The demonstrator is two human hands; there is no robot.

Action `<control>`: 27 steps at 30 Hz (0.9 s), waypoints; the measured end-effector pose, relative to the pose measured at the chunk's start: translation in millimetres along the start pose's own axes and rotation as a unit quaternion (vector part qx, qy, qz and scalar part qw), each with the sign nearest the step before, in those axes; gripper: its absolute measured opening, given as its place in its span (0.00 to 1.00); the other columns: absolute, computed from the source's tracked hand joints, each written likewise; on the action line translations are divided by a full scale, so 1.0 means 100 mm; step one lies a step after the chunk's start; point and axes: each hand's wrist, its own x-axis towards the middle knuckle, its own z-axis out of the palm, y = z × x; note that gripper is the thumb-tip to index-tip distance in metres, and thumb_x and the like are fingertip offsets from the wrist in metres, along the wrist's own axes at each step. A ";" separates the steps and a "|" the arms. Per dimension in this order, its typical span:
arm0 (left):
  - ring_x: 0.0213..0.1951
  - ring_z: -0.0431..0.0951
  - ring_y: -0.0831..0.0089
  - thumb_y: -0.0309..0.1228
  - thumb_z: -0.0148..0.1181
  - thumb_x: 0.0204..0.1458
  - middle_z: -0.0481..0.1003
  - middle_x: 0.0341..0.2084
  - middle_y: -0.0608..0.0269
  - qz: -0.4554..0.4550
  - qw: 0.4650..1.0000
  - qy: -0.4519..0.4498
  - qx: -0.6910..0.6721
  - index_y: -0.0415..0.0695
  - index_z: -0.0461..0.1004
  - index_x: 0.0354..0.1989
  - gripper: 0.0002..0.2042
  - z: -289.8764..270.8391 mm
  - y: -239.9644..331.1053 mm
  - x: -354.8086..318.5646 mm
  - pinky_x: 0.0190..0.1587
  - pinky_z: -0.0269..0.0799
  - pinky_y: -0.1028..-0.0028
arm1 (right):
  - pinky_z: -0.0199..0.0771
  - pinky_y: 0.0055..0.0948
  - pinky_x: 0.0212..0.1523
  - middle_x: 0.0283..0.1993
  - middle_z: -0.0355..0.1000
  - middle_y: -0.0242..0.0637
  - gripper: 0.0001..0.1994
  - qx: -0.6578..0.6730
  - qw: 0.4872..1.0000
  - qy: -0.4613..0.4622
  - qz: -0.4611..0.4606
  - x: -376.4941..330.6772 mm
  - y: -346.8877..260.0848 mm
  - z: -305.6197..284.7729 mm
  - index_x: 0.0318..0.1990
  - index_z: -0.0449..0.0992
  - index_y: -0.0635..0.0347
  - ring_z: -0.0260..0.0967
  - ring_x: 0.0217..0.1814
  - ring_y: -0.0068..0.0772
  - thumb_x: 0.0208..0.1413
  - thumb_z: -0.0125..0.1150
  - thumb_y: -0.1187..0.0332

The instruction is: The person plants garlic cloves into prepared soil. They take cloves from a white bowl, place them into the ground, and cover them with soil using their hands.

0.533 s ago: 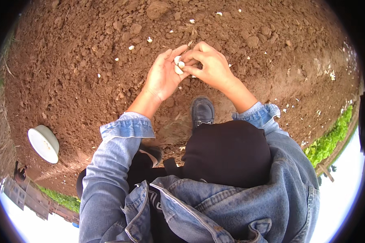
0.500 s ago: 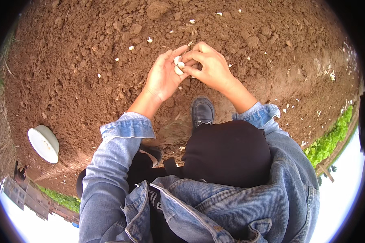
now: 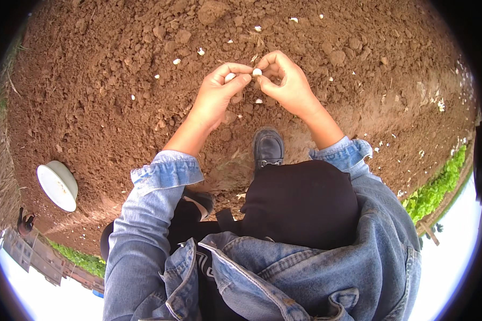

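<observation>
Apparently pinching a white clove (image 3: 257, 72) in the grip of the right hand (image 3: 290, 88) above loose soil (image 3: 102, 131), likely steadying it with the left hand (image 3: 213, 96) while clasping a second clove (image 3: 230, 77) to prevent dropping.

The clove (image 3: 257, 72) looks smooth; soil (image 3: 107, 123) rough, matt; sleeves (image 3: 144, 230) denim cloth.

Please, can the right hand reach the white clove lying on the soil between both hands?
Probably yes: nothing visible covers that white clove, and the right hand is near, though it is holding a second clove.
</observation>
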 end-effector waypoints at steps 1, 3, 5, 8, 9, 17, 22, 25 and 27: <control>0.27 0.63 0.87 0.29 0.58 0.58 0.69 0.27 0.77 0.005 1.000 0.003 0.016 0.46 0.75 0.43 0.07 0.01 0.01 0.00 0.28 0.57 0.83 | 0.70 0.21 0.32 0.35 0.76 0.33 0.10 -0.011 1.000 -0.004 0.001 -0.01 -0.04 0.00 0.42 0.69 0.61 0.70 0.34 0.17 0.54 0.60 0.72; 0.25 0.60 0.89 0.30 0.60 0.58 0.66 0.24 0.80 0.013 0.999 0.009 0.047 0.46 0.75 0.41 0.05 0.05 0.03 -0.01 0.26 0.54 0.84 | 0.70 0.21 0.33 0.38 0.75 0.32 0.10 0.002 1.000 -0.011 -0.005 -0.02 -0.04 0.00 0.44 0.70 0.61 0.71 0.36 0.18 0.55 0.59 0.72; 0.24 0.60 0.90 0.31 0.59 0.59 0.66 0.24 0.80 0.026 0.997 0.000 0.070 0.46 0.75 0.41 0.06 0.06 0.05 -0.01 0.26 0.53 0.85 | 0.71 0.21 0.35 0.40 0.75 0.31 0.10 0.048 0.999 -0.018 -0.020 -0.04 0.01 -0.02 0.45 0.71 0.61 0.71 0.39 0.18 0.57 0.59 0.72; 0.23 0.60 0.91 0.32 0.59 0.59 0.65 0.24 0.81 0.056 0.991 -0.013 0.120 0.46 0.74 0.40 0.05 0.04 0.07 0.00 0.25 0.53 0.86 | 0.72 0.22 0.39 0.43 0.74 0.31 0.10 0.075 0.997 -0.025 -0.017 -0.04 0.01 -0.02 0.48 0.71 0.62 0.71 0.42 0.18 0.60 0.57 0.72; 0.23 0.59 0.91 0.33 0.58 0.59 0.65 0.23 0.82 0.068 0.988 -0.019 0.138 0.46 0.74 0.39 0.05 0.03 0.08 0.01 0.24 0.53 0.86 | 0.72 0.22 0.41 0.43 0.74 0.31 0.10 0.085 0.996 -0.030 -0.021 -0.04 -0.01 -0.02 0.48 0.71 0.62 0.70 0.43 0.18 0.60 0.57 0.72; 0.27 0.62 0.88 0.32 0.58 0.56 0.67 0.24 0.80 0.031 0.979 -0.074 0.187 0.41 0.75 0.35 0.07 -0.01 0.26 -0.01 0.30 0.59 0.82 | 0.71 0.25 0.49 0.43 0.74 0.33 0.09 0.111 0.992 -0.051 -0.003 -0.08 -0.14 0.00 0.47 0.72 0.63 0.70 0.46 0.21 0.63 0.53 0.71; 0.25 0.60 0.91 0.30 0.56 0.56 0.65 0.22 0.81 0.053 0.956 -0.065 0.281 0.43 0.73 0.35 0.04 -0.04 0.22 -0.01 0.27 0.55 0.84 | 0.69 0.21 0.41 0.40 0.74 0.30 0.08 0.136 0.990 -0.042 -0.018 -0.08 -0.21 0.13 0.44 0.74 0.64 0.67 0.40 0.17 0.64 0.50 0.72; 0.26 0.60 0.90 0.28 0.54 0.56 0.66 0.23 0.80 0.055 0.949 -0.058 0.305 0.42 0.74 0.35 0.05 -0.02 0.24 -0.07 0.28 0.57 0.84 | 0.61 0.19 0.31 0.33 0.70 0.27 0.09 0.207 0.977 -0.042 0.039 -0.10 -0.16 0.18 0.43 0.75 0.64 0.60 0.30 0.13 0.65 0.48 0.72; 0.26 0.61 0.90 0.27 0.53 0.55 0.66 0.23 0.80 0.078 0.947 -0.051 0.309 0.42 0.74 0.36 0.05 0.00 0.23 -0.08 0.29 0.57 0.84 | 0.56 0.19 0.27 0.29 0.65 0.25 0.09 0.277 0.957 -0.049 0.068 -0.10 -0.13 0.19 0.44 0.75 0.63 0.53 0.25 0.12 0.66 0.47 0.71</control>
